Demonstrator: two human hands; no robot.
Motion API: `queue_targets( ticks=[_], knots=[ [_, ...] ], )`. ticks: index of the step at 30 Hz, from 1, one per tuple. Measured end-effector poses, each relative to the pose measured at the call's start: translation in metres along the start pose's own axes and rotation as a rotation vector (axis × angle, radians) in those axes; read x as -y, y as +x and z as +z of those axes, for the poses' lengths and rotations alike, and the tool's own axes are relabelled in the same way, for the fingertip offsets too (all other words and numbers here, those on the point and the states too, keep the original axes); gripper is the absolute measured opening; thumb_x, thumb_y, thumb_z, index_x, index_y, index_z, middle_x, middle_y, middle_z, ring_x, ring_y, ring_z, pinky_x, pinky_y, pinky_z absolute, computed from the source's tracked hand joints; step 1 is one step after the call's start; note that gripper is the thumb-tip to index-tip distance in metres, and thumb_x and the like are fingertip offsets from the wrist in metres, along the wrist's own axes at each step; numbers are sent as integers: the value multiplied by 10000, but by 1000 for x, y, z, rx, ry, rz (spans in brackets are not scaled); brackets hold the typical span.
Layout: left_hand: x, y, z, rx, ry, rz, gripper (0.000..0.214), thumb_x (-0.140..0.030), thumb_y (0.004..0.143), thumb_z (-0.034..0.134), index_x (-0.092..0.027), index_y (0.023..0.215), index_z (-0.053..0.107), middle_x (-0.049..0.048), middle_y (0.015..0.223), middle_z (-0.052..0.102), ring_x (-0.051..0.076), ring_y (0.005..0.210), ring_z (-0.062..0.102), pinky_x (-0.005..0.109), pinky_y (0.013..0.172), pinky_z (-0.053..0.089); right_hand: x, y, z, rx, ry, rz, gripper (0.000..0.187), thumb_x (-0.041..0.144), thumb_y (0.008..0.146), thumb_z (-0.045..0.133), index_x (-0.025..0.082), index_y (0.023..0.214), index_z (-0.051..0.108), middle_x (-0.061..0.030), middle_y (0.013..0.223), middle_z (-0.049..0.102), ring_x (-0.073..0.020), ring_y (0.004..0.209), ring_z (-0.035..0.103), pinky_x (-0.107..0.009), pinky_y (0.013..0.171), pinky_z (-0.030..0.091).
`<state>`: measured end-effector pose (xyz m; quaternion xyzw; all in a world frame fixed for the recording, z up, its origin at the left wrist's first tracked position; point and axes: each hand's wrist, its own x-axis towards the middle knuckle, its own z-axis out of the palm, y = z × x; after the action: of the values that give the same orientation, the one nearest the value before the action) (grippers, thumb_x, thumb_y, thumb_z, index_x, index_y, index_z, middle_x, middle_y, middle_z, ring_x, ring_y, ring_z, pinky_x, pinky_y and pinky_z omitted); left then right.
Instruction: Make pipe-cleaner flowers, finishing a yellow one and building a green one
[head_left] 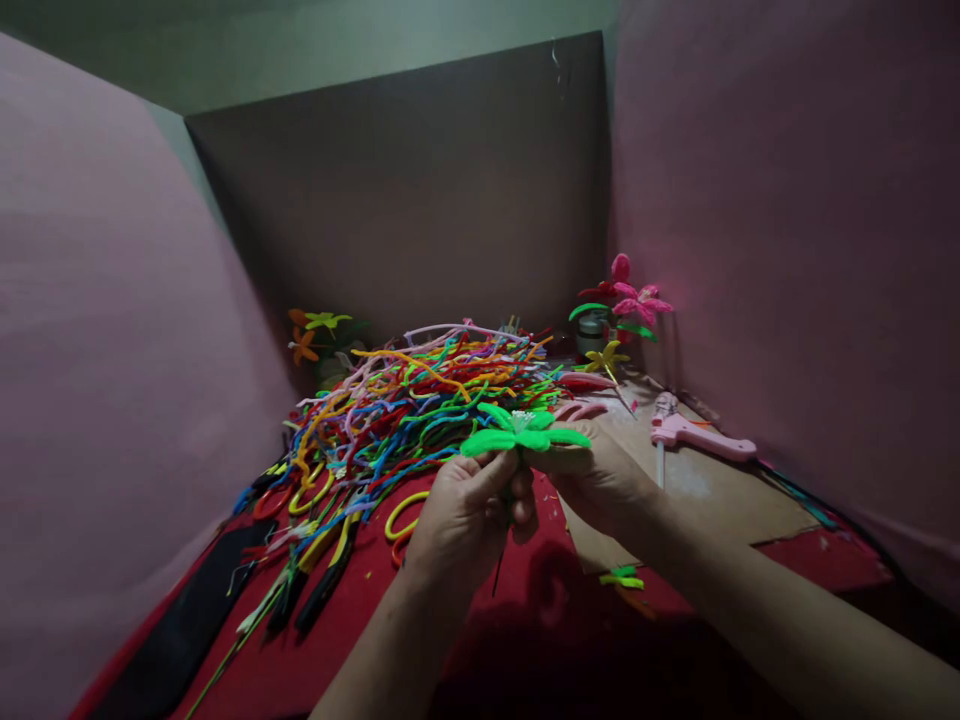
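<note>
A bright green pipe-cleaner flower (pixel 531 438) with white stamens at its centre is held up in the middle of the head view. Below the petals, my left hand (pixel 469 505) pinches the flower's base, and a thin dark stem runs down under the fingers. My right hand (pixel 596 480) is at the flower's right side, its fingers closed and partly hidden behind a green petal. Exactly what those right fingertips grip is covered, though they meet the flower.
A heap of coloured pipe cleaners (pixel 420 400) lies behind my hands. Pliers (pixel 330 570) and yellow-handled scissors (pixel 405 517) sit to the left, near a black flat object (pixel 180 620). At the right, a pink glue gun (pixel 697 432) rests on cardboard (pixel 720 500). A pink flower (pixel 641 303) stands behind.
</note>
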<state>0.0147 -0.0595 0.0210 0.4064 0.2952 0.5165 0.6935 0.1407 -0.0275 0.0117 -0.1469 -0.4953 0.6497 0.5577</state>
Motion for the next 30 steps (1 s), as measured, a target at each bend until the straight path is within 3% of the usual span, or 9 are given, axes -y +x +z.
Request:
queue_targets(
  ticks=[6, 14, 21, 23, 25, 27, 30],
  knots=[
    [-1, 2, -5, 20, 40, 3, 256, -281, 746, 606, -122, 564, 520, -23, 449, 470, 73, 347, 421, 207, 347, 350, 0, 7, -2, -10, -24, 97, 132, 234, 553, 747, 162, 532, 638, 34, 546, 567, -122, 627, 515, -279, 692, 369],
    [-9, 6, -9, -14, 121, 20, 297, -326, 665, 681, -127, 523, 512, -26, 428, 472, 86, 352, 437, 240, 392, 384, 1, 13, -3, -12, 122, 236, 143, 157, 542, 729, 173, 659, 647, 32, 627, 619, -106, 609, 526, -251, 617, 394],
    [-13, 11, -12, -22, 210, 41, 294, -309, 684, 665, -109, 517, 529, -6, 456, 501, 77, 363, 460, 204, 392, 341, -2, 12, -6, 108, 180, 330, 89, 184, 615, 674, 188, 704, 663, 11, 684, 639, -121, 606, 564, -299, 641, 445],
    [-18, 13, -11, -29, 203, 95, 289, -298, 709, 646, -112, 524, 524, -10, 470, 494, 69, 380, 458, 200, 408, 346, -1, 11, -16, 133, 97, 366, 184, 152, 607, 678, 185, 789, 677, -11, 779, 656, -127, 662, 580, -304, 671, 445],
    [-24, 16, -10, -42, 163, 167, 253, -280, 719, 641, -121, 560, 524, -18, 495, 492, 67, 409, 467, 197, 429, 363, 2, 9, -31, 73, -90, 358, 262, 139, 603, 685, 183, 861, 679, -29, 856, 659, -136, 719, 587, -300, 689, 438],
    [-31, 23, -12, -62, 104, 234, 195, -253, 698, 664, -130, 619, 534, -25, 532, 503, 68, 436, 485, 190, 435, 374, 5, 7, -50, -49, -397, 232, 203, 178, 616, 689, 167, 818, 687, -39, 827, 658, -142, 725, 583, -289, 668, 430],
    [-36, 39, -17, -118, 75, 272, 203, -248, 657, 702, -123, 654, 543, -22, 554, 528, 80, 458, 520, 195, 443, 402, 11, -2, -70, -67, -853, 47, 96, 223, 697, 615, 155, 730, 673, -59, 831, 645, -167, 760, 578, -307, 681, 430]
  ],
)
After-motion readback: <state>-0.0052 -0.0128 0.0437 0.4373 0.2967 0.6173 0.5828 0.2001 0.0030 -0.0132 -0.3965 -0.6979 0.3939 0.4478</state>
